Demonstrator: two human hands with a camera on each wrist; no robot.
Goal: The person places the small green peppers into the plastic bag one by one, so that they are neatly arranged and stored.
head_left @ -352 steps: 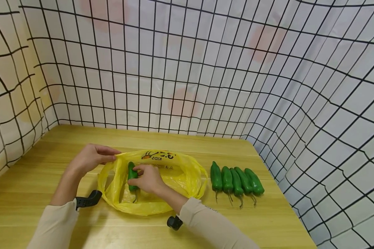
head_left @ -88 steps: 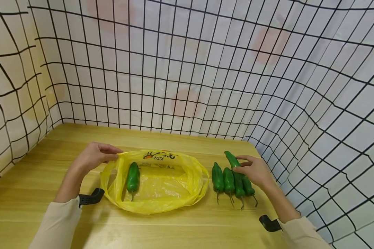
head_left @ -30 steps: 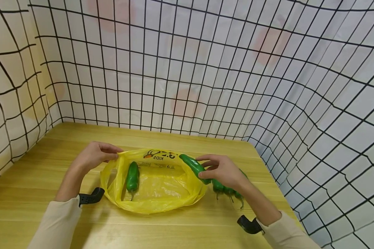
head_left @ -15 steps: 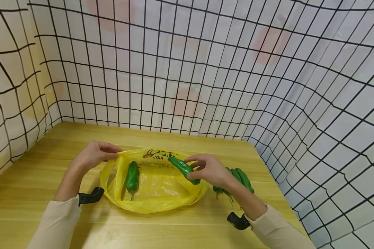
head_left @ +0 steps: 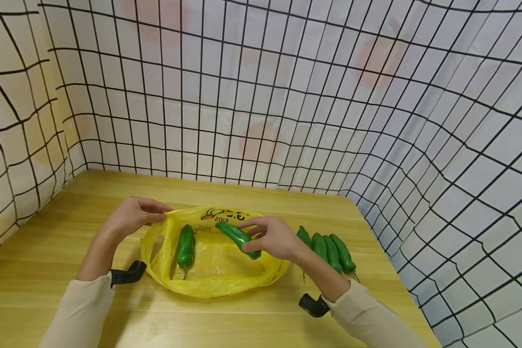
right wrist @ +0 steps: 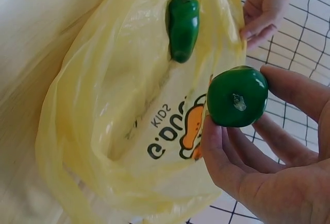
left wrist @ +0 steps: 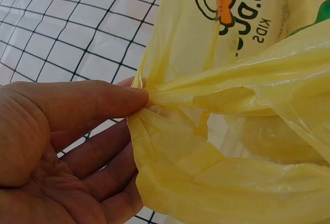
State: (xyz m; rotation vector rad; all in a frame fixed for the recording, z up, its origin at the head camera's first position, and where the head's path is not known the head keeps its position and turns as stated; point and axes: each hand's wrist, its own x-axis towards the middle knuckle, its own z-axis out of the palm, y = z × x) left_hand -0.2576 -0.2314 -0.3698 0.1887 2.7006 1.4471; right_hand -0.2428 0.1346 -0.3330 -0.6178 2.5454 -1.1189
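Note:
A yellow plastic bag (head_left: 217, 288) lies spread on the table with its mouth wide. My left hand (head_left: 132, 218) pinches the bag's left edge between thumb and finger, as the left wrist view shows close up. Inside the bag, toward its left end, one green pepper (head_left: 185, 246) lies lengthwise. Over the bag's right half, my right hand (head_left: 271, 238) grips a second green pepper (head_left: 237, 238), tilted with its tip to the upper left. The right wrist view shows the held pepper (right wrist: 238, 98) end-on, between thumb and fingers.
Several green peppers (head_left: 330, 249) lie side by side on the table (head_left: 191, 324) right of the bag, partly behind my right forearm. Grid-patterned cloth walls (head_left: 226, 96) stand behind and on both sides of the table. A black wrist mount (head_left: 128, 273) sits on my left wrist.
My right hand has taken one pepper from the row and carried it left, from the row to above the bag. The left hand stays on the bag's edge.

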